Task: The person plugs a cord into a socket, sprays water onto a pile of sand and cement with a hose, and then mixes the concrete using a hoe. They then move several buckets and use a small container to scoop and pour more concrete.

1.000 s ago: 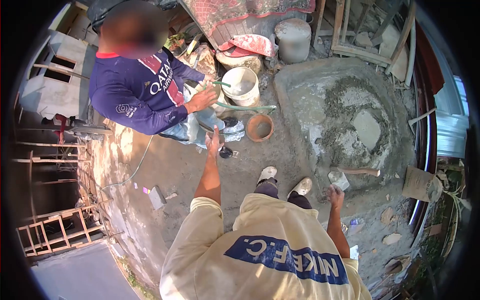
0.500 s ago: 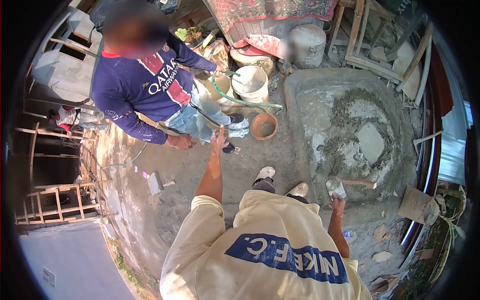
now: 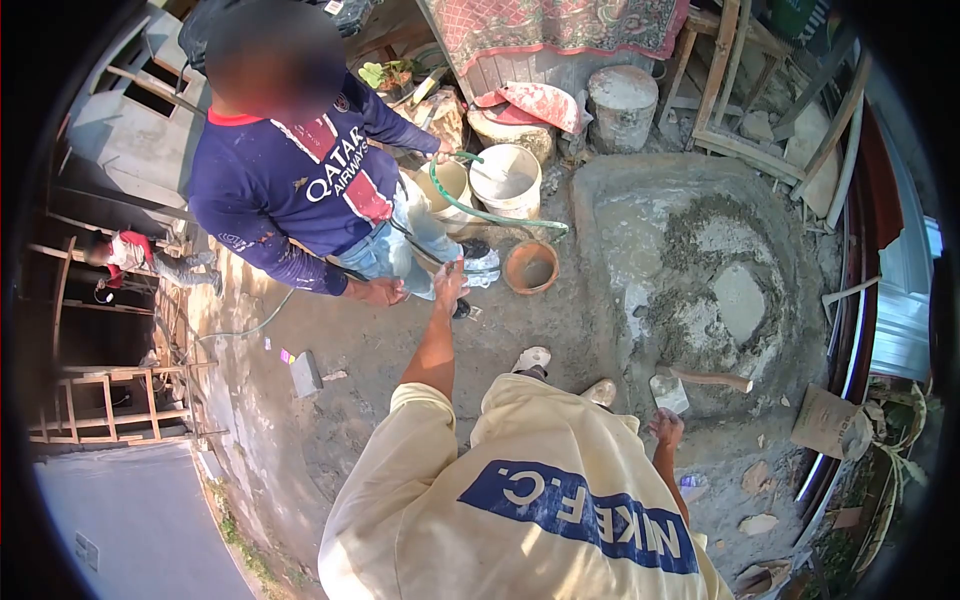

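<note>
The grey mix (image 3: 697, 330) spreads ahead on your right, a pale wet patch (image 3: 740, 303) within it; a co-worker (image 3: 290, 190) stands ahead on your left, holding a green hose (image 3: 500, 218) that runs past two buckets (image 3: 505, 182) (image 3: 440, 188); the hoe (image 3: 710, 379) lies at the mix's near edge, blade towards you; the clay pot (image 3: 531, 267) sits near the buckets; your left hand (image 3: 452, 283) reaches out by the hose's darker stretch, its grip impossible to tell; your right hand (image 3: 666, 427) hangs near the hoe's blade, fingers bent, how tightly unclear.
</note>
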Tool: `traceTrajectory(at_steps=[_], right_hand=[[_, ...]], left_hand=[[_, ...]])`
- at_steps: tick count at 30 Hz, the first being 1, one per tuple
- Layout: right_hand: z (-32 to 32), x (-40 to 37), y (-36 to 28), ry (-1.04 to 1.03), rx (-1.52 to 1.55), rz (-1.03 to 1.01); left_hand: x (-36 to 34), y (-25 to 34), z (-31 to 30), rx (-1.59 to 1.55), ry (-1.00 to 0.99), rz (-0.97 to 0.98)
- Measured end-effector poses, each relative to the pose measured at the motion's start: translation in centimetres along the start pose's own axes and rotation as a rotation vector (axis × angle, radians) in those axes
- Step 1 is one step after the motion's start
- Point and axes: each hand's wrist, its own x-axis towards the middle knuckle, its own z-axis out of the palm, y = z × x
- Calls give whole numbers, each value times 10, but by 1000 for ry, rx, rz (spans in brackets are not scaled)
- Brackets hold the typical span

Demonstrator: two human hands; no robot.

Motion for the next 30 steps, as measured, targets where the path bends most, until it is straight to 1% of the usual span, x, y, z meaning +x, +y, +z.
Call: traceTrajectory(at_steps=[1,3,5,7,8,9,10,12,14,15,16,17,18,19,21,23,27,29,30], right_hand=[[0,-4,-2,0,4,2],[-3,-1,6,9,8,-3],[-2,-3,10,0,17,-15],[0,-9,7,-12,101,-1],[2,-12,5,-32,103,-14],[3,-15,3,-26,155,21],[3,-17,1,-15,205,60],[8,-18,1,2,159,70],[6,-14,7,27,113,85],[7,-11,9,4,114,71],[9,-7,12,-18,115,57],[9,3,15,-19,114,57],[9,11,18,-55,129,39],[7,14,26,-84,145,25],[9,19,24,-40,121,54],[8,19,11,3,97,75],[11,14,-5,-8,83,63],[10,17,1,-14,74,54],[9,18,5,-4,75,44]], left_hand=[[-6,-1,1,50,-27,-24],[-14,-23,2,156,-42,14],[41,-102,-17,454,-169,127],[45,-150,-17,686,-123,224],[19,-135,-17,707,-200,161],[-10,-119,-16,725,-280,97],[-26,-122,-15,727,-255,85],[-46,-120,-15,725,-226,74],[-61,-115,-15,668,-284,-148],[-61,-119,-16,665,-280,-147],[-50,-136,-20,690,-257,-92],[-49,-137,-21,717,-236,-38],[-47,-138,-23,719,-239,-41],[-52,-127,-24,705,-248,-23],[-56,-120,-22,693,-277,-23],[-53,-117,-18,492,-203,-48],[-47,-109,-13,539,-198,-58],[-39,-115,-13,524,-226,81],[-36,-119,-12,524,-228,79]])
